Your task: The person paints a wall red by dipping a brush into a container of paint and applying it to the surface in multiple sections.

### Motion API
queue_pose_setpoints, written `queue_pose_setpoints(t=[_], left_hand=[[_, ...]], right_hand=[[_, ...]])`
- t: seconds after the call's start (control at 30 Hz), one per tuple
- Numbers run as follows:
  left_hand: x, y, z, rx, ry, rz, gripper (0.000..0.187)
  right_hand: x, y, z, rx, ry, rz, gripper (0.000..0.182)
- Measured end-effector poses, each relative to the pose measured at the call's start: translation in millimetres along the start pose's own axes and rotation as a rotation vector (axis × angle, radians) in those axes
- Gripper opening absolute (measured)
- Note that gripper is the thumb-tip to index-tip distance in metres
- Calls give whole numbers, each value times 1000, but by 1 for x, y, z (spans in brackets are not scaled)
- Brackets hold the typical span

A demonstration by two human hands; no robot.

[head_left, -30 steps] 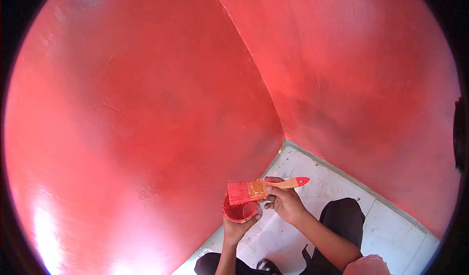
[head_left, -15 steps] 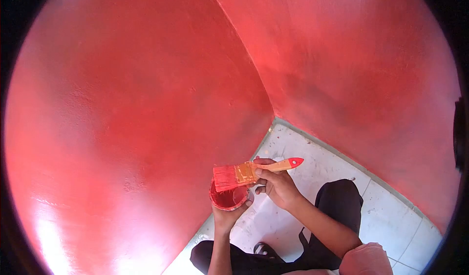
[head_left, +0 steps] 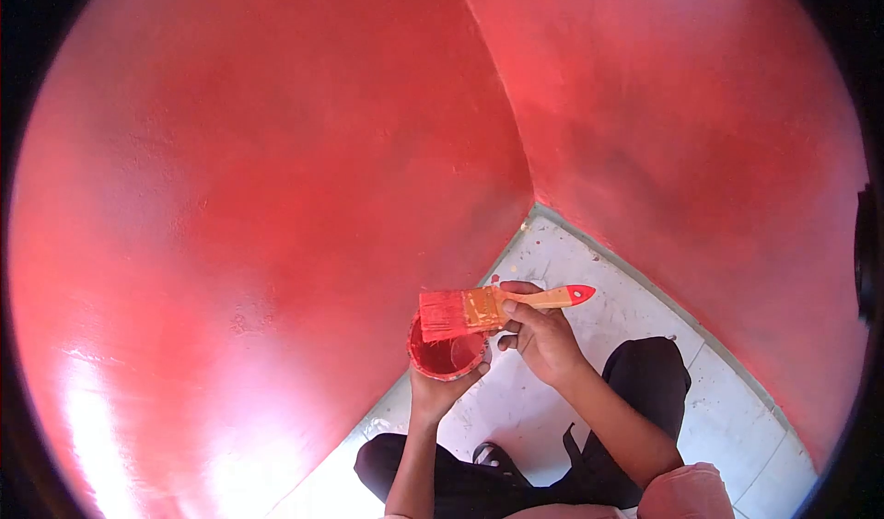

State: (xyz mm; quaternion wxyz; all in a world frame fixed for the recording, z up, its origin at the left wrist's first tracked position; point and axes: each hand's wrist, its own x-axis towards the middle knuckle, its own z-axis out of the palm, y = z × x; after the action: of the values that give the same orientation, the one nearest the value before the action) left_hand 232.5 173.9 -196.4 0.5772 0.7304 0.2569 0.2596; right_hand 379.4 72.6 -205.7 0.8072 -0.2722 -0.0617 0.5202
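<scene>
My left hand [head_left: 439, 394] is wrapped round a small paint pot [head_left: 447, 374] from below, its mouth tipped toward me. Red paint coats the inside of the pot and its rim. In my right hand [head_left: 543, 342] is a flat paintbrush [head_left: 483, 308], pinched near the base of its wooden handle. The brush lies almost level over the far part of the pot's mouth, with its red-loaded bristles pointing left. Its handle ends in a red tip on the right. Some fingers of both hands are hidden behind the pot and the brush.
Two red walls [head_left: 304, 169] [head_left: 672, 141] meet in a corner ahead. White floor tiles [head_left: 589, 270] with paint spots and scuffs lie below, edged by a grey strip along the walls. My dark-trousered knees [head_left: 645, 376] and a sandalled foot [head_left: 497, 464] are close beneath my arms.
Pot, brush and both hands sit slightly higher and farther right in view. The wall corner has also shifted right and up as the camera turned. Both grips are unchanged.
</scene>
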Motion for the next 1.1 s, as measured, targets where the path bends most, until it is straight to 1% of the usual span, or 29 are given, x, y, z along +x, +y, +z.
queue_pose_setpoints(t=[0.13, 0.23, 0.27, 0.37, 0.4, 0.5, 0.53, 0.63, 0.73, 0.83, 0.93, 1.1], left_hand=[[-1, -3, 0, -15, -16, -27, 64], [1, -2, 6, -39, 32, 38, 66], [1, -14, 3, 6, 32, 62, 68], [4, -6, 10, -86, 42, 65, 71], [6, -12, 9, -76, 27, 96, 76], [6, -15, 8, -5, 36, 93, 84], [7, -18, 9, 3, 20, 53, 89], [8, -27, 11, 49, 16, 40, 94], [9, -36, 14, 47, 26, 87, 101], [10, -43, 24, 23, 89, 153, 96], [9, -28, 27, 2, 77, 145, 100], [6, -29, 30, 9, 96, 115, 102]], right_hand=[[-1, -2, 1, 2, 20, 0, 33], [1, -1, -2, -23, 45, -40, 34], [1, -1, -2, -48, 56, -49, 34], [1, -5, -3, -82, 77, -62, 35], [3, -4, -5, -83, 77, -69, 35], [2, -6, -4, -112, 105, -61, 35], [2, -8, -7, -141, 105, -61, 36], [3, -10, -7, -203, 139, -71, 38], [3, -13, -9, -212, 192, -74, 39], [3, -14, -13, -188, 233, -52, 41], [3, -15, -13, -148, 270, -41, 43], [2, -17, -18, -117, 240, -14, 45]])
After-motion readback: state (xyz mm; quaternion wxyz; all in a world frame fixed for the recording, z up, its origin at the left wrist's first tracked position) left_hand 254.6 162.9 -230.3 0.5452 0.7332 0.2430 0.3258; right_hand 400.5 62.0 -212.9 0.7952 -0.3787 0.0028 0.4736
